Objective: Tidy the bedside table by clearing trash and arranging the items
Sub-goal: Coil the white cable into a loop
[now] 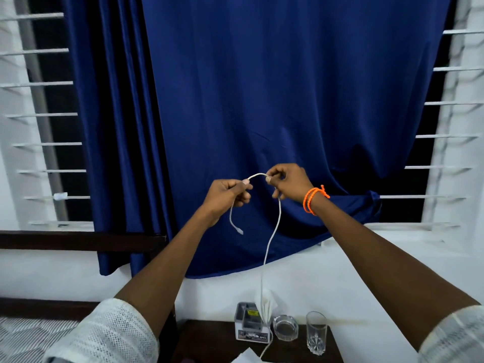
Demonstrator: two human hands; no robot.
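Both hands, left hand (227,193) and right hand (286,181), pinch a white cable (272,231) held high. Its lower length trails down to the bedside table (209,341) beside the glass (316,332); pulling it could topple the glass.

cut off: white paper (242,357) by bottom edge; bedside table (209,341) front out of view | hidden: cable (272,237) lower end, behind tissues | unreadable: label on tissue holder (250,326) | blurred: window bars (450,137) at right
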